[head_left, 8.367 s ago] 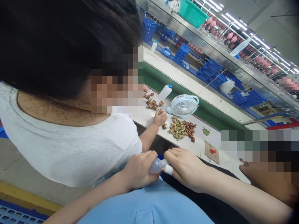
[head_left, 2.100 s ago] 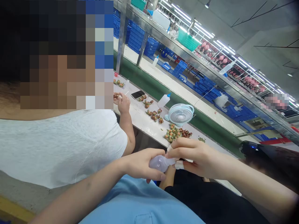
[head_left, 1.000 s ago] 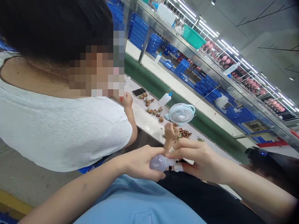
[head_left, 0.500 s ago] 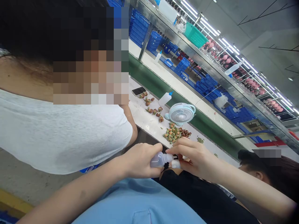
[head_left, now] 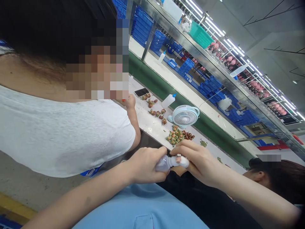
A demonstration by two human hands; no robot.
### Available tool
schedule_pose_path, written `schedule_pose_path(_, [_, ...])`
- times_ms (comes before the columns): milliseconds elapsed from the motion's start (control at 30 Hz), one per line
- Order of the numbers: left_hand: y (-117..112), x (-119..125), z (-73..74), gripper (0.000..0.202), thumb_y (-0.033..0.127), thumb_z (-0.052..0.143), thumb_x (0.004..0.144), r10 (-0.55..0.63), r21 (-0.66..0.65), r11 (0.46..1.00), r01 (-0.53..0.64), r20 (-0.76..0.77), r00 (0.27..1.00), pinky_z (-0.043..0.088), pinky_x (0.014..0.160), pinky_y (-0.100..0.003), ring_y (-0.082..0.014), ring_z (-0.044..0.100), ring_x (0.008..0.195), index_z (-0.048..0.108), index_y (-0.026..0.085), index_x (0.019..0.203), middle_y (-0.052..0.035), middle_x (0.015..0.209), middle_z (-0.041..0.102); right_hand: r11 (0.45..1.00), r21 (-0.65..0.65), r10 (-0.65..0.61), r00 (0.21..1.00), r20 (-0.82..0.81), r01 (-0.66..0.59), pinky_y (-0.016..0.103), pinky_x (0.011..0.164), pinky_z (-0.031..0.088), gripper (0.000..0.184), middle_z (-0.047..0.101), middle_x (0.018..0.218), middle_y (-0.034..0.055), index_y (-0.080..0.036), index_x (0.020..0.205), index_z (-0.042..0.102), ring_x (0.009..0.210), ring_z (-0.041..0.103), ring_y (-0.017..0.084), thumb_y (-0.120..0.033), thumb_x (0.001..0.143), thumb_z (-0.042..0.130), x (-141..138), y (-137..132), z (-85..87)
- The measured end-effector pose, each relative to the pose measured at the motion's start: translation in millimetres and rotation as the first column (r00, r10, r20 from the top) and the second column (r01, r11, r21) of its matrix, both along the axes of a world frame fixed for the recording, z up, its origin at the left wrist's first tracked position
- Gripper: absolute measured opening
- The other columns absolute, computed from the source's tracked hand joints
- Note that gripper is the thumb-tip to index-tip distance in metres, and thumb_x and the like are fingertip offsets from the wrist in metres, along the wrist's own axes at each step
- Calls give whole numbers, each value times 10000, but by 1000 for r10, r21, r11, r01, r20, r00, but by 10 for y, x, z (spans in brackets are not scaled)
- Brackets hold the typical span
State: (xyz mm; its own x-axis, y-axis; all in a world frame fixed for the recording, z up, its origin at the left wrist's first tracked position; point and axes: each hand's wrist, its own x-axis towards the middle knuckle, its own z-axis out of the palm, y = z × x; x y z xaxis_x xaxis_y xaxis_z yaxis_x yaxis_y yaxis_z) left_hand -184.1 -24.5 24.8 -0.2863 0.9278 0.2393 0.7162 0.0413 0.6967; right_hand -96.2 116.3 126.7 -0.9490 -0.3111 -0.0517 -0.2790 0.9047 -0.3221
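Observation:
My left hand (head_left: 149, 163) is wrapped around a small translucent plastic bottle (head_left: 162, 164), which lies nearly on its side above my lap with its neck pointing right. The fingers of my right hand (head_left: 199, 159) are closed at the neck end of that bottle. A white covering (head_left: 184, 161) shows around one right finger, whose tip presses at the neck. Whether a cap sits under those fingers is hidden. Just beyond my hands, on the white table, lies a pile of small green-and-orange pieces (head_left: 175, 136) beside dark brown ones (head_left: 189, 135).
A co-worker in a white top (head_left: 71, 136) sits close on the left; another person's head (head_left: 274, 178) is at the right. On the table stand a light-blue fan (head_left: 185, 116), a blue-tipped bottle (head_left: 168, 100) and a phone (head_left: 141, 92). A green conveyor strip (head_left: 209, 125) runs behind.
My right fingers have closed in onto the bottle's neck, and the white-covered finger has lifted and lies along it. The left co-worker's hand has come into view over the table.

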Motion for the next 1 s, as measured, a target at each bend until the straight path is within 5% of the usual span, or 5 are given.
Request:
schedule_pose_path(167, [-62, 37, -4, 174, 314, 470, 693, 95, 21, 995, -94, -84, 992, 242, 456, -272, -169, 538, 570, 331, 220, 736, 44, 642, 517, 984, 144, -104, 994, 19, 100, 285, 553, 304, 510, 443, 689, 37, -150, 805, 473, 601, 407, 179, -521, 932, 147, 42, -39, 4])
schedule_pose_path(400, [-123, 80, 24, 189, 318, 464, 701, 83, 61, 995, -78, -78, 994, 235, 454, -280, -160, 496, 543, 305, 216, 696, 39, 612, 484, 932, 363, -15, 1000, 23, 6, 297, 535, 252, 566, 400, 624, 28, -169, 638, 367, 539, 344, 174, -487, 927, -1, 89, -166, -111])
schedule_pose_path(567, [-177, -36, 126, 220, 294, 571, 630, -182, -2, 982, 187, 215, 960, 265, 419, -226, -111, 454, 488, 375, 210, 688, 69, 565, 464, 860, 477, 238, 969, -61, -181, 332, 565, 245, 543, 388, 656, 39, -146, 667, 439, 580, 330, 185, -409, 947, 54, 95, -164, -47])
schedule_pose_path(767, [-170, -152, 180, 246, 291, 602, 634, -421, 19, 864, 504, 577, 700, 387, 505, -213, -133, 535, 616, 511, 189, 839, 34, 732, 565, 801, 525, 395, 913, -102, -288, 349, 569, 243, 512, 402, 680, 43, -125, 750, 513, 583, 316, 185, -346, 961, 102, 84, -148, 1])
schedule_pose_path(1000, [-151, -26, 179, 197, 269, 583, 622, -281, 6, 953, 303, 393, 876, 295, 409, -191, -86, 446, 480, 414, 206, 701, 76, 578, 471, 858, 449, 321, 943, -90, -249, 337, 561, 240, 523, 373, 650, 33, -144, 664, 444, 567, 314, 179, -377, 951, 75, 92, -144, -67])
